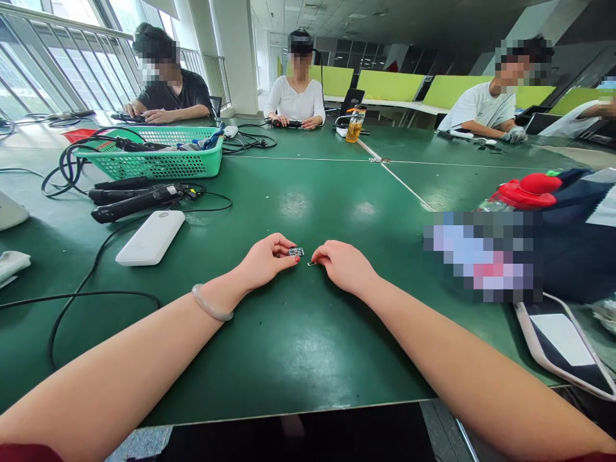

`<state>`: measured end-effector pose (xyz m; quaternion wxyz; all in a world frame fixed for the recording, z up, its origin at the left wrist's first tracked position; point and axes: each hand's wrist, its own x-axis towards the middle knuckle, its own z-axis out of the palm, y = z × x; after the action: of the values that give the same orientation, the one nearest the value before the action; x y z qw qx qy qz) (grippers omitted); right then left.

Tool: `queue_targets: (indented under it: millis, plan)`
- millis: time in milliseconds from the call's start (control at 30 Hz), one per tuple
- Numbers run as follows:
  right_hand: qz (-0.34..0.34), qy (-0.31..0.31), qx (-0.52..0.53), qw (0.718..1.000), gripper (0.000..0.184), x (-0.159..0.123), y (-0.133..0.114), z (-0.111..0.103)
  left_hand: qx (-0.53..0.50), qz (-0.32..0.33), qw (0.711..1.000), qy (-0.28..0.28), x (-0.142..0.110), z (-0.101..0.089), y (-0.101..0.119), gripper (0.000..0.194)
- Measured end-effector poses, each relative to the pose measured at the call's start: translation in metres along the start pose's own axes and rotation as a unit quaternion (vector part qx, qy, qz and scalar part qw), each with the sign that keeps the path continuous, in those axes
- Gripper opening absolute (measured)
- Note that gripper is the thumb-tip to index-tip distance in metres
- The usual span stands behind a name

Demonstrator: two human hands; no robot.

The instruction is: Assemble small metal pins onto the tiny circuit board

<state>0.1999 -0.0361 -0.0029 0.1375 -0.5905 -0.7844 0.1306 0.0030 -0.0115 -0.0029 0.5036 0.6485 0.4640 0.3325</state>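
Between the thumb and fingers of my left hand is a small dark rectangular piece with white markings, much like a little circuit board. To its right, my right hand pinches a tiny flat piece with a pale edge; its kind is too small to make out. A narrow gap separates the two pieces. Both hands are low over the green table, and the right hand's fingertips are partly hidden behind the hand.
To the left lie a white power bank, black handheld devices with cables, and a green basket. A phone, dark cloth and a red-lidded bottle are on the right. Several people sit across, near an amber bottle.
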Motion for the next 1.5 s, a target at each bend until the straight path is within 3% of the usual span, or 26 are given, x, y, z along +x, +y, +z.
queue_targets:
  millis: [267, 367, 667, 1200, 1500]
  plan:
    - [-0.045, -0.027, 0.011, 0.999, 0.017, -0.004, -0.01, -0.001, -0.014, 0.001, 1.0, -0.008, 0.0, 0.0, 0.0, 0.033]
    - [-0.058, -0.022, 0.019, 0.998, 0.007, -0.003, -0.008, -0.001, -0.011, 0.0, 1.0, -0.012, 0.0, 0.0, -0.001, 0.033]
    - [0.011, 0.013, -0.012, 1.0, 0.011, 0.002, 0.003, 0.0, 0.01, 0.009, 0.999, -0.034, 0.001, 0.0, -0.004, 0.035]
    - [0.01, 0.012, -0.042, 0.999, 0.014, 0.004, 0.002, 0.003, 0.028, 0.001, 0.999, -0.033, 0.0, 0.0, -0.003, 0.032]
    - [-0.033, 0.119, 0.009, 0.992, 0.016, -0.005, -0.012, -0.002, 0.026, -0.011, 0.998, -0.05, -0.002, 0.0, -0.003, 0.031]
